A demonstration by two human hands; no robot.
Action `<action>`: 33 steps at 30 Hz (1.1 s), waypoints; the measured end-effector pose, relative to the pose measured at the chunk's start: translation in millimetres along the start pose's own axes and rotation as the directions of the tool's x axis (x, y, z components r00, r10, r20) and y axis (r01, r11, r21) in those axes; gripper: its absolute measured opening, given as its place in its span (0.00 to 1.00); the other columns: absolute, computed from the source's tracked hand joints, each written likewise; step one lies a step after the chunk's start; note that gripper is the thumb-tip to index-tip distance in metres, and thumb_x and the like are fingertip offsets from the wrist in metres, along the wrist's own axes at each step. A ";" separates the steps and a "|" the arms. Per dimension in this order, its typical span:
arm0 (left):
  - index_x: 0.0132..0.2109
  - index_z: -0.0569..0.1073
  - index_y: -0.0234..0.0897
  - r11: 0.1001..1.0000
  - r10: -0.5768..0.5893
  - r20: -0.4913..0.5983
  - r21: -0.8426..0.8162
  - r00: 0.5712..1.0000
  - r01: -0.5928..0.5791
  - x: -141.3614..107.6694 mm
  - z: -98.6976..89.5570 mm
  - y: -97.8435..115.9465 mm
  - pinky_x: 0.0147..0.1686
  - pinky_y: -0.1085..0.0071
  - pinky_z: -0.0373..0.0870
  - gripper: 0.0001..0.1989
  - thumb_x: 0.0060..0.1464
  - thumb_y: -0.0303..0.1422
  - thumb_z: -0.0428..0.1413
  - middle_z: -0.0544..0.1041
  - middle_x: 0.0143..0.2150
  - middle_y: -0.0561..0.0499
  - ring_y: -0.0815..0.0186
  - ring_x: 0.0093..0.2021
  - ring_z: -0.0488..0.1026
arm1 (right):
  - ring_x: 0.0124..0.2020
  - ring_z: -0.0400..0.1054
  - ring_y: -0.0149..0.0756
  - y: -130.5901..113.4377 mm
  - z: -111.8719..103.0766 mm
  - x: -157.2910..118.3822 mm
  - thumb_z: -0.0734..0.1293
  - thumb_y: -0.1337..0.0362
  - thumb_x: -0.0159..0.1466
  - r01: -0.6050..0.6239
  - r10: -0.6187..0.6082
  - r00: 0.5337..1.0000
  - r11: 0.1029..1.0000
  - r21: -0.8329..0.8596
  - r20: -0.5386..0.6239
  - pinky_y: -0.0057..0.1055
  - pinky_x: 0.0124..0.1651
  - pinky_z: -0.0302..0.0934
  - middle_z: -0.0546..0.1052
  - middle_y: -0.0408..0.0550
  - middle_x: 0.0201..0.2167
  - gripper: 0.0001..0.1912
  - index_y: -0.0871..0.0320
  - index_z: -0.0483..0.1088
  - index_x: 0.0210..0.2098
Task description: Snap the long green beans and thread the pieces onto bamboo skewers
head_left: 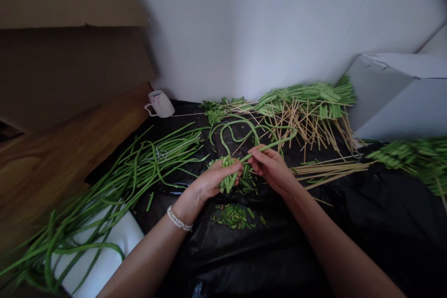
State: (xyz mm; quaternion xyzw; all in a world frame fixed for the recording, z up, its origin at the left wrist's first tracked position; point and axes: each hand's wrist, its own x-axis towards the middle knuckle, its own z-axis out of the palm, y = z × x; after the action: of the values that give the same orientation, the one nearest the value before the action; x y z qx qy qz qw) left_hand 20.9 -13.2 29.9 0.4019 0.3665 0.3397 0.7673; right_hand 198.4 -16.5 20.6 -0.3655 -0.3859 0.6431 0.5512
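Observation:
My left hand [217,178], with a beaded bracelet [179,220] at its wrist, is closed round a folded bundle of green bean pieces [228,176]. A long green bean [284,138] runs from that bundle through the pinched fingers of my right hand [267,163] and curls away beyond them. Cut green pieces lie on the black sheet under my hands, and a small heap of short scraps [234,216] is nearer to me. Long loose beans [157,158] spread out to the left.
A white mug [160,104] stands at the back left. Skewered green bundles [307,95] lie by the wall, bare wooden sticks [324,169] to the right, and more bundles [415,158] at far right. A cardboard box [70,56] is at left, a white box [401,98] at right.

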 end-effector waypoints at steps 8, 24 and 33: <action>0.31 0.71 0.31 0.982 0.092 -0.133 -0.152 0.987 -0.112 5.8 5.1 -2.7 0.25 0.78 0.68 0.17 0.42 0.37 0.69 0.70 0.25 0.55 0.75 0.23 0.67 | 0.21 0.59 0.24 4.6 1.1 -1.0 0.73 0.55 0.56 0.094 -0.091 0.995 0.993 -0.075 0.038 0.23 0.21 0.49 0.74 0.41 0.26 0.13 0.55 0.73 0.37; 0.34 0.72 0.32 0.985 0.004 -0.106 -0.171 0.994 -0.022 4.1 -3.6 5.2 0.22 0.80 0.67 0.19 0.39 0.36 0.71 0.70 0.25 0.56 0.76 0.21 0.68 | 0.18 0.57 0.23 0.5 6.5 -5.8 0.73 0.52 0.56 0.015 0.005 0.992 0.988 -0.153 0.130 0.24 0.20 0.48 0.69 0.38 0.17 0.17 0.57 0.68 0.24; 0.38 0.76 0.32 0.997 -0.081 0.087 0.018 0.993 0.079 -1.5 -5.4 4.4 0.24 0.78 0.65 0.17 0.42 0.35 0.69 0.74 0.28 0.51 0.73 0.24 0.70 | 0.15 0.54 0.23 -0.2 1.1 -0.9 0.76 0.53 0.51 -0.031 0.034 0.999 0.997 -0.065 0.039 0.24 0.19 0.46 0.67 0.35 0.15 0.16 0.56 0.71 0.30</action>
State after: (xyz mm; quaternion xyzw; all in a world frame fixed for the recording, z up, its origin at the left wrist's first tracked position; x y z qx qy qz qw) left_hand 14.6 -10.5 31.9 0.4069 0.3510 0.2881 0.7926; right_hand 197.6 -17.4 21.3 -0.3762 -0.4113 0.6466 0.5208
